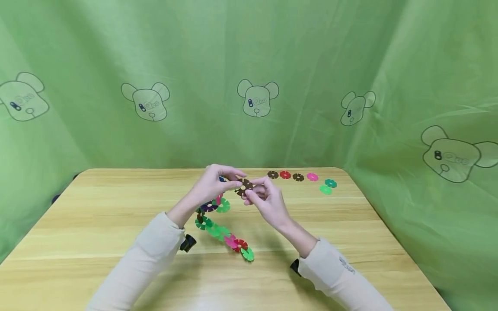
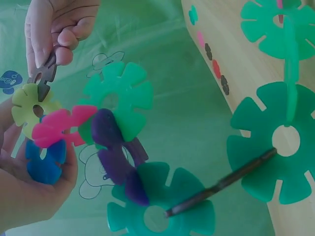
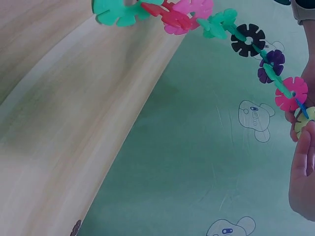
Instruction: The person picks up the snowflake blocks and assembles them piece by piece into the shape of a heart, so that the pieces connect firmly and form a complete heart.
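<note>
Between the fingertips of both hands is a brown notched flower disc. The right hand pinches it between thumb and fingers. In the left wrist view this brown disc meets a yellow flower disc. The left hand holds that end of a linked chain of discs, its fingers about the yellow disc and a blue disc. Pink, green, purple and brown discs follow along the chain, which hangs below the left hand. Its far end finishes in a light green disc close to the tabletop.
Loose flower discs lie at the back right of the wooden table: a red disc, a pink disc, a teal disc, a light green disc and two brown ones. A green curtain with bear-head prints surrounds the table.
</note>
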A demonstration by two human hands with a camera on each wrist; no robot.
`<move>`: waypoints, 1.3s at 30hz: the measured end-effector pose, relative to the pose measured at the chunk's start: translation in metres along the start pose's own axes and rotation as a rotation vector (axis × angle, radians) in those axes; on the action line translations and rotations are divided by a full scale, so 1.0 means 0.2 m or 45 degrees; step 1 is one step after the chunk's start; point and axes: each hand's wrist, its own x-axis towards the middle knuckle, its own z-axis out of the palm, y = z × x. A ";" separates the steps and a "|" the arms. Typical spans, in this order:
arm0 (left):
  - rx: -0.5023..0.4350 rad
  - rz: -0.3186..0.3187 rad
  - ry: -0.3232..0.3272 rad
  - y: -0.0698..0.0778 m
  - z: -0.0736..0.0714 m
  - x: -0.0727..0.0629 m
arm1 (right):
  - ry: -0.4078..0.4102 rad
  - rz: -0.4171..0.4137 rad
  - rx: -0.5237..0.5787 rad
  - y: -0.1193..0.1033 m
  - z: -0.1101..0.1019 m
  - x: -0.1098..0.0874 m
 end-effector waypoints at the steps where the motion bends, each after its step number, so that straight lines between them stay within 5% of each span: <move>1: 0.011 -0.001 0.010 0.00 0.00 0.00 | -0.008 0.007 0.002 0.00 0.00 0.00; 10: 0.019 -0.009 0.147 -0.03 -0.01 -0.02 | -0.030 0.184 -0.112 0.11 -0.13 0.04; 14: -0.009 -0.041 0.180 -0.03 -0.02 -0.03 | 0.059 0.365 -0.213 0.23 -0.32 0.07; 21: -0.046 -0.054 0.121 -0.03 -0.01 -0.05 | 0.085 0.701 -0.456 0.40 -0.71 0.04; 31: -0.062 -0.053 0.092 -0.03 -0.01 -0.06 | -0.299 1.191 -0.741 0.60 -1.05 -0.10; 39: -0.052 0.000 0.102 -0.04 -0.01 -0.06 | -0.302 1.247 -0.717 0.67 -1.11 -0.12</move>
